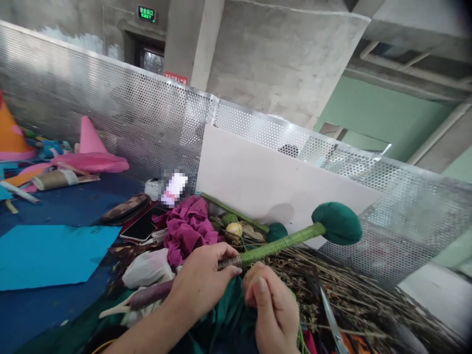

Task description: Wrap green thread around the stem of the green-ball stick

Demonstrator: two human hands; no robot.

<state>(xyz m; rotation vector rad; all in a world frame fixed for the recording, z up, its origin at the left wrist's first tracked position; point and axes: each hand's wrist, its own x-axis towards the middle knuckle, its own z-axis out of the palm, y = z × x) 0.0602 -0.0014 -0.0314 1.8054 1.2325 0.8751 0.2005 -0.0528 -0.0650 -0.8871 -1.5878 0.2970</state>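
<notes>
My left hand (202, 275) pinches the brown, thread-wound lower part of a stick (283, 244). Green thread is wound round the rest of it, and a dark green cloth-covered head (337, 223) caps its far end. The stick slants up to the right. Just below it, my right hand (271, 305) is closed in a fist, with loose green thread (301, 337) showing along its outer side; what lies inside the fingers is hidden. Dark green cloth (224, 314) lies under both hands. Beside my left forearm is a purple-wrapped stick (151, 295).
Scissors (334, 319) lie at the right by a heap of dry stems (350, 280). Magenta cloth (191, 228), a phone (142, 226) and blue paper (55, 255) are to the left. A white board (265, 177) leans on a perforated metal barrier (147, 103).
</notes>
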